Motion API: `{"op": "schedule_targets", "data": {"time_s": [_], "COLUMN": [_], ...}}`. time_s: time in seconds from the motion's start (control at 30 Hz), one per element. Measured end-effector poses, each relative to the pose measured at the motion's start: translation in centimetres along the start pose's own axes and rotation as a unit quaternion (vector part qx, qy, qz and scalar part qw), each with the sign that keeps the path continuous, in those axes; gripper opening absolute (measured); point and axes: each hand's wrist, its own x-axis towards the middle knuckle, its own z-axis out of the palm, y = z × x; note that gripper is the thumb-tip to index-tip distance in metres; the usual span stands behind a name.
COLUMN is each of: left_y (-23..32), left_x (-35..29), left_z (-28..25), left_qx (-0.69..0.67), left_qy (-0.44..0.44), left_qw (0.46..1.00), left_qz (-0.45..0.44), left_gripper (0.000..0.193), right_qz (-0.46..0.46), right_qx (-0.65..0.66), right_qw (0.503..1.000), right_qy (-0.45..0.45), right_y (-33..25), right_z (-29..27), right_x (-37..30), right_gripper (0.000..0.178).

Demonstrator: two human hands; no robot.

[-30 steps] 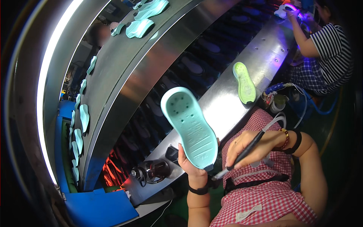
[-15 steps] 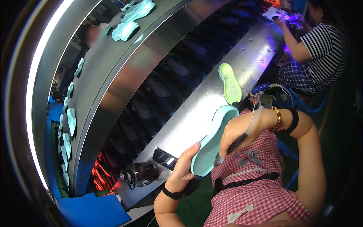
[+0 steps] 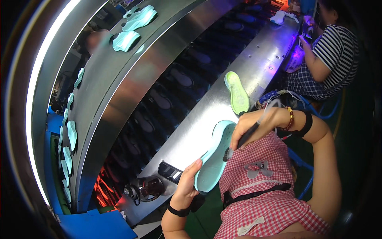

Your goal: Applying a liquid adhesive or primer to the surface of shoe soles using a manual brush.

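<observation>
Inner face of the teal sole [image 3: 215,157] turned away, so surface detail not readable. Brush tip [image 3: 228,154] too small and dark to tell whether touching the sole. Left hand [image 3: 187,184] palm hidden behind its own fingers; forearm cut off by the lower edge. Right hand [image 3: 254,125] fingers partly hidden around the brush handle. Co-worker [image 3: 330,55] at upper right cut by the top edge, hands lost in purple glare. Dark shapes on the conveyor belt [image 3: 175,91] too dim to identify
</observation>
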Motion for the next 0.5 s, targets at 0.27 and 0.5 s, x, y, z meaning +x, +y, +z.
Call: {"op": "schedule_targets", "data": {"time_s": [0.27, 0.5], "left_y": [-2.1, -3.7], "left_x": [2.4, 4.2], "left_z": [-0.4, -1.0], "left_qx": [-0.155, -0.267], "left_qy": [-0.021, -0.096], "left_qw": [0.987, 0.957], "left_qz": [0.025, 0.065], "left_gripper": [0.052, 0.05], "right_qz": [0.009, 0.045], "right_qx": [0.137, 0.203], "right_qw": [0.987, 0.926], "right_qy": [0.083, 0.314], "right_y": [-2.0, 3.2], "right_z": [2.3, 3.9], "right_x": [0.4, 1.5], "right_gripper": [0.027, 0.017]}}
